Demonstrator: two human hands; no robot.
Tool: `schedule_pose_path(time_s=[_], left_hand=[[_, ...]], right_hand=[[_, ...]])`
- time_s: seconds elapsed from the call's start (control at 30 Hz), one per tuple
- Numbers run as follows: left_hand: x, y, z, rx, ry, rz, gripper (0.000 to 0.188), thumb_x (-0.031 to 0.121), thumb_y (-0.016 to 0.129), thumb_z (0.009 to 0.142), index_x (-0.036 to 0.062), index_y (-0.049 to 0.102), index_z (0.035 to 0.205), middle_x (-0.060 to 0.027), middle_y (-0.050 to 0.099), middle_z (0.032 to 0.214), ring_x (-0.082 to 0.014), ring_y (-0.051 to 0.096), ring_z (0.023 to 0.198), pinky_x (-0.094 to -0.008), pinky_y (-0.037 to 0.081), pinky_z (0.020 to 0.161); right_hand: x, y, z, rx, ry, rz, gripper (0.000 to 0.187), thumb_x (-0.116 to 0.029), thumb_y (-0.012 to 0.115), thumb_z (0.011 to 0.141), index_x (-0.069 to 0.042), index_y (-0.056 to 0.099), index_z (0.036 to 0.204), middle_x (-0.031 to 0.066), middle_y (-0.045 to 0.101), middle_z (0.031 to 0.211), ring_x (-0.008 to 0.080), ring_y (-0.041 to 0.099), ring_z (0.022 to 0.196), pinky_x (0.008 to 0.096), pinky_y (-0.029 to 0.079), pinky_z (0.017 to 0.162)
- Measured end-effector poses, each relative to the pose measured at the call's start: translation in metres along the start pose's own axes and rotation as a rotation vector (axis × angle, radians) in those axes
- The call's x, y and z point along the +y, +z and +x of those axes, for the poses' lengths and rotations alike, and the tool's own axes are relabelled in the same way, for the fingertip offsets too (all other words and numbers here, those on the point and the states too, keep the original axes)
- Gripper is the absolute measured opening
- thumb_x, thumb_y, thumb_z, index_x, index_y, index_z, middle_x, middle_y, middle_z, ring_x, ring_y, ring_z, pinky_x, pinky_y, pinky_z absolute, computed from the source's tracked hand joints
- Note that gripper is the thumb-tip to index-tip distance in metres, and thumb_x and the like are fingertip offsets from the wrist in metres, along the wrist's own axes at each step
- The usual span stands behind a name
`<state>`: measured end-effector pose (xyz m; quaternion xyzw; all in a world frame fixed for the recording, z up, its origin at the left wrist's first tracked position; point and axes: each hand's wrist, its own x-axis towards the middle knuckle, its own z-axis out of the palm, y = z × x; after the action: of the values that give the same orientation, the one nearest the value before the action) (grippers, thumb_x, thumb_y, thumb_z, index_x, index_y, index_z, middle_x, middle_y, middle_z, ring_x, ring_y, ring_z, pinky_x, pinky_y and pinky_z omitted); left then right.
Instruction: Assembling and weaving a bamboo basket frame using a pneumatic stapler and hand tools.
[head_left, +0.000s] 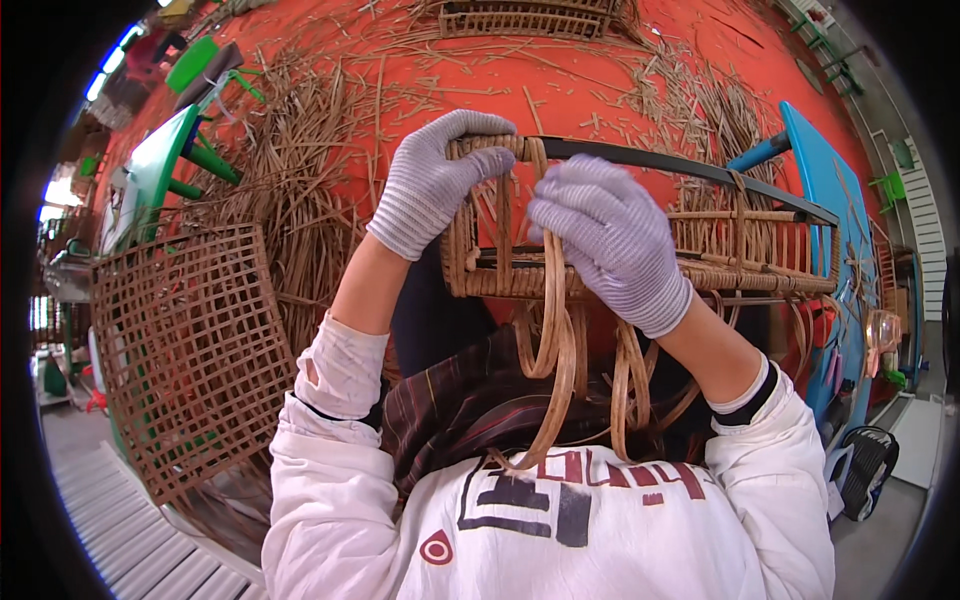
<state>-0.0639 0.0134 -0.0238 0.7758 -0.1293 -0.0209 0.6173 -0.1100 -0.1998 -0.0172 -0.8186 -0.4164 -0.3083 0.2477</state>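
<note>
Floor: red floor [590,118], littered w/ dry cane strips; big strip pile [300,200] on the L, another one [725,115] upper R.
Nearby: brown lattice panel [185,355] propped on the L, close to green-topped bench [160,170]; blue bench [830,175] on the R, a few strips on it; second wicker piece [525,20] on the floor at far top.
Wicker frame: long basket-like frame [735,277] in front of the person, over the lap w/ dark striped cloth [440,400], top rail running L to R.
L hand: gloved L hand [437,185] at the rail's L end; thumb on the near side, fingers over the top, clamped on the wrapped bit.
R hand: gloved R hand [615,235] just R of it, slightly blurred; fingers close together, curled over the cane strand [553,275]. Can't tell if they're clamped on it.
Strand: passes over the rail btwn the hands, then hangs in long loops twd the lap; other loose canes [622,390] dangle beside it.
Done, approx: rail's L end looks wrapped in cane; lower woven band + uprights look in place.
Left to do, prob.: most of the black rail [660,163] R of the strand is bare, bar one tie [739,185]; loose ends untrimmed. Judging by that, wrapping's at an early stage.
</note>
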Motion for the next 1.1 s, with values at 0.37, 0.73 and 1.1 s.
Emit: schedule_pose_path(time_s=[0.37,0.73,1.1], left_hand=[[0.010,-0.001,-0.003,-0.034,-0.013,0.072,0.025,0.011,0.070,0.085,0.0019,0.068,0.108,-0.0033,0.068,0.094,-0.0103,0.062,0.085,-0.0272,0.051,0.080],[0.031,0.020,0.014,-0.114,0.118,0.503,0.019,0.008,0.073,0.081,0.0036,0.072,0.100,-0.0060,0.069,0.087,-0.0141,0.064,0.076,-0.0288,0.051,0.073],[-0.002,0.001,0.107,-0.083,0.106,0.517,0.026,0.026,0.073,0.086,0.0065,0.074,0.104,-0.0014,0.073,0.088,-0.0082,0.064,0.082,-0.0264,0.052,0.077]], right_hand=[[-0.004,0.010,0.004,-0.181,0.090,0.082,0.012,-0.015,0.062,0.080,-0.008,0.065,0.089,0.0098,0.068,0.092,0.0268,0.066,0.091,0.0375,0.054,0.080],[0.001,0.018,-0.009,-0.306,0.158,0.049,0.016,-0.017,0.062,0.081,-0.009,0.064,0.093,0.0087,0.066,0.090,0.0268,0.065,0.090,0.0384,0.054,0.079],[0.002,-0.112,-0.026,0.270,0.482,0.031,0.015,0.002,0.064,0.087,0.000,0.069,0.101,0.0089,0.071,0.095,0.0181,0.067,0.084,0.0281,0.052,0.077]])
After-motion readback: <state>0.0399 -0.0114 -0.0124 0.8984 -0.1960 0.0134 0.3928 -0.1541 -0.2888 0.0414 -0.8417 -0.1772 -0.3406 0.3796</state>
